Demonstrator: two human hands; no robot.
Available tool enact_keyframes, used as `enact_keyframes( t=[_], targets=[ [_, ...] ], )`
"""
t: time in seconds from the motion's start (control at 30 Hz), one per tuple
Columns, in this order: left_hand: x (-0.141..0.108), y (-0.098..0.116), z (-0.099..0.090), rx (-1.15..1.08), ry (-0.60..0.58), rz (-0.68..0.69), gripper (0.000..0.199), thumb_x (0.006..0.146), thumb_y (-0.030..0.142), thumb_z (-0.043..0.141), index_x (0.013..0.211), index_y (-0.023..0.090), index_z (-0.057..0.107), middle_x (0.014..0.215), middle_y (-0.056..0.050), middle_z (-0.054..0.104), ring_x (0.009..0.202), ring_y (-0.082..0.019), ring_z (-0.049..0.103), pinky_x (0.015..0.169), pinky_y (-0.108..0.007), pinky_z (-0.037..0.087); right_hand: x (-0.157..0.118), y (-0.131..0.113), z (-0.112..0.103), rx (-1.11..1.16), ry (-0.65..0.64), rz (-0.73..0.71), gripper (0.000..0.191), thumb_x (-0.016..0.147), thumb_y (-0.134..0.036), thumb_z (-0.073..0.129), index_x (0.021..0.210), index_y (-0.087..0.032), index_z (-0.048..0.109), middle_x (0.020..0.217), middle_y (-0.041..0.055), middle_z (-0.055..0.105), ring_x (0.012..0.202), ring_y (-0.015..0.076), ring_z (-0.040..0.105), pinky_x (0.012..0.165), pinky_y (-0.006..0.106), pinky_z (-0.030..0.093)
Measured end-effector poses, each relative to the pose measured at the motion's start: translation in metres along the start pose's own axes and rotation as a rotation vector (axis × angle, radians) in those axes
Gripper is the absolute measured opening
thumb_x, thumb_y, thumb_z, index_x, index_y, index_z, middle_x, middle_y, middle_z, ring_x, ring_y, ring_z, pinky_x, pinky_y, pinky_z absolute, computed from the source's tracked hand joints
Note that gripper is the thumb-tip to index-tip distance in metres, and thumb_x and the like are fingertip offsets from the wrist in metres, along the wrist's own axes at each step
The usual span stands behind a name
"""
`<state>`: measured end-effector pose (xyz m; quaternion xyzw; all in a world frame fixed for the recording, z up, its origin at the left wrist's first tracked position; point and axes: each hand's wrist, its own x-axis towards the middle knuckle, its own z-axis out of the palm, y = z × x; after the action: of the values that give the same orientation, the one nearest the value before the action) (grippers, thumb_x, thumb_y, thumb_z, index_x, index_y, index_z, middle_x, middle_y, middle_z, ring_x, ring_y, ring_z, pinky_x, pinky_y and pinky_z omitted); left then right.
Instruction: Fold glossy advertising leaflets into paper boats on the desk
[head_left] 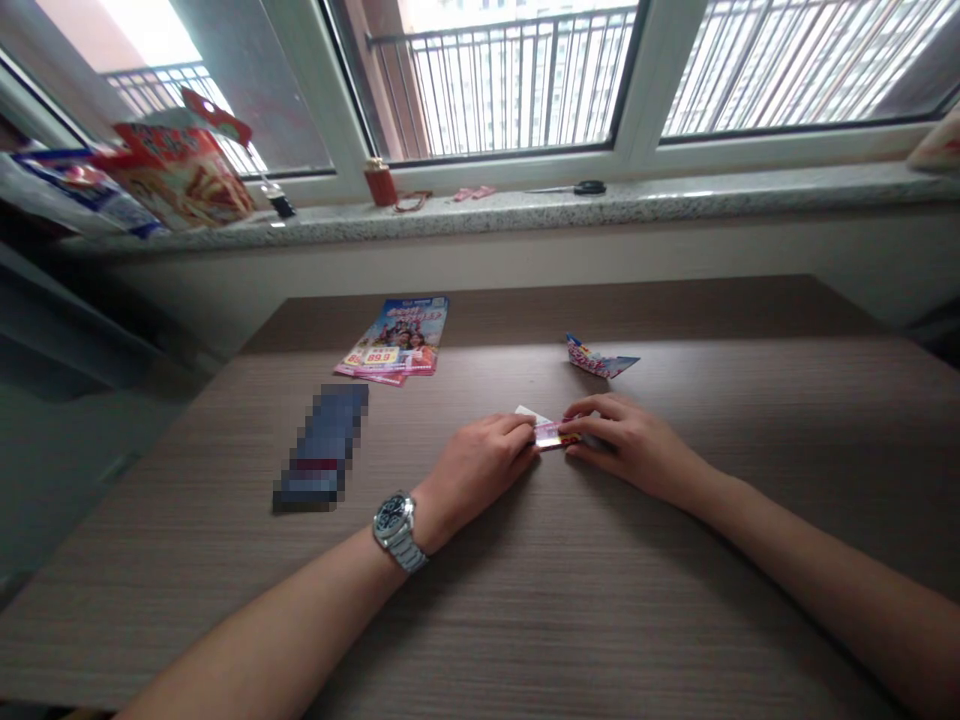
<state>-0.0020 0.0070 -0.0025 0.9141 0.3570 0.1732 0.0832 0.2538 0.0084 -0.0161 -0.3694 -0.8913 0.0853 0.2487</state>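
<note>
A small folded piece of printed paper (548, 434), pink with a white flap sticking up at its back left, lies on the table between my hands. My left hand (491, 450), with a metal watch at the wrist, has its fingers closed over the paper's left end. The right end is under the fingertips of my right hand (619, 432), thumb at the near edge and fingers on top. Part of the paper is hidden by my fingers. Just beyond my right hand rests a folded paper boat (600, 360) of similar printed paper.
Printed flyers (401, 338) are stacked at the back left of the wooden table (540, 590). A dark, pixelated flat object (322, 447) lies left of my left hand. Along the stone windowsill (480, 215) are food packages (184, 170), a red lighter-like object (380, 184) and dark-handled scissors (589, 188).
</note>
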Motion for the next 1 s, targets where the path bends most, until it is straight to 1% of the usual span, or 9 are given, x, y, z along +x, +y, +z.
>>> enact_keyframes(
  t=[0.13,0.23,0.33,0.5,0.57,0.7,0.83,0.9,1.0],
  targets=[
    [-0.001,0.000,-0.002,0.003,-0.012,0.001,0.023,0.106,0.028,0.044,0.111,0.017,0.064,0.118,-0.008,0.070,0.106,-0.021,0.069,0.093,-0.035,0.057,0.003,-0.004,0.000,0.023,0.010,0.006,0.017,0.099,-0.026,0.059,0.109,-0.022,0.072,0.110,0.0100,0.071,0.099,0.0244,0.065,0.087,0.040,0.055],
    [0.000,0.002,-0.003,0.010,-0.015,0.017,0.019,0.103,0.024,0.048,0.111,0.017,0.064,0.117,-0.008,0.070,0.107,-0.022,0.068,0.093,-0.035,0.057,0.004,-0.006,0.000,0.028,0.044,0.001,0.017,0.100,-0.027,0.057,0.108,-0.021,0.071,0.107,0.0098,0.072,0.097,0.0241,0.065,0.086,0.040,0.055],
    [0.000,0.001,-0.002,0.000,0.018,0.025,0.020,0.098,0.016,0.053,0.114,0.018,0.064,0.120,-0.009,0.069,0.110,-0.022,0.068,0.095,-0.035,0.056,0.003,-0.008,0.000,0.031,0.077,-0.002,0.016,0.100,-0.027,0.058,0.108,-0.022,0.071,0.106,0.0092,0.071,0.096,0.0239,0.065,0.085,0.040,0.055],
    [-0.001,0.000,-0.002,-0.045,0.058,-0.004,0.018,0.094,0.011,0.055,0.109,0.019,0.062,0.113,-0.008,0.071,0.103,-0.021,0.070,0.089,-0.033,0.057,-0.001,-0.013,-0.003,-0.004,0.165,0.028,0.026,0.099,-0.029,0.059,0.123,-0.026,0.068,0.117,0.0114,0.063,0.093,0.0219,0.064,0.082,0.038,0.057],
    [-0.001,0.001,-0.003,-0.073,0.087,-0.033,0.020,0.094,0.010,0.054,0.110,0.019,0.062,0.110,-0.007,0.072,0.098,-0.020,0.070,0.087,-0.031,0.056,-0.003,-0.017,-0.005,-0.050,0.189,0.012,0.031,0.098,-0.029,0.060,0.129,-0.029,0.066,0.114,0.0108,0.060,0.091,0.0217,0.061,0.082,0.038,0.056],
    [-0.002,0.004,-0.003,-0.134,0.152,-0.089,0.020,0.096,0.011,0.053,0.112,0.020,0.062,0.103,-0.005,0.072,0.094,-0.018,0.071,0.085,-0.029,0.056,-0.004,-0.022,-0.007,-0.142,0.112,-0.089,0.036,0.099,-0.025,0.058,0.134,-0.029,0.063,0.098,0.0074,0.063,0.085,0.0213,0.059,0.079,0.037,0.054],
    [-0.002,0.008,-0.003,-0.199,0.212,-0.119,0.017,0.097,0.014,0.055,0.110,0.020,0.063,0.101,-0.004,0.072,0.091,-0.017,0.070,0.085,-0.028,0.055,-0.002,-0.026,-0.005,-0.151,0.049,-0.125,0.034,0.100,-0.024,0.056,0.133,-0.023,0.060,0.106,0.0101,0.070,0.095,0.0253,0.063,0.085,0.041,0.054],
    [-0.002,0.010,-0.003,-0.210,0.234,-0.125,0.016,0.096,0.013,0.056,0.109,0.020,0.063,0.100,-0.004,0.072,0.090,-0.017,0.070,0.083,-0.028,0.055,0.000,-0.028,-0.003,-0.145,0.036,-0.105,0.029,0.100,-0.024,0.055,0.128,-0.021,0.062,0.112,0.0116,0.071,0.101,0.0273,0.064,0.089,0.043,0.054],
    [-0.002,0.014,-0.003,-0.211,0.265,-0.116,0.015,0.096,0.013,0.056,0.108,0.020,0.063,0.098,-0.003,0.071,0.088,-0.016,0.069,0.081,-0.028,0.054,0.001,-0.030,-0.001,-0.141,0.020,-0.071,0.027,0.099,-0.024,0.057,0.125,-0.019,0.062,0.110,0.0128,0.072,0.100,0.0286,0.065,0.088,0.044,0.055]
  ],
)
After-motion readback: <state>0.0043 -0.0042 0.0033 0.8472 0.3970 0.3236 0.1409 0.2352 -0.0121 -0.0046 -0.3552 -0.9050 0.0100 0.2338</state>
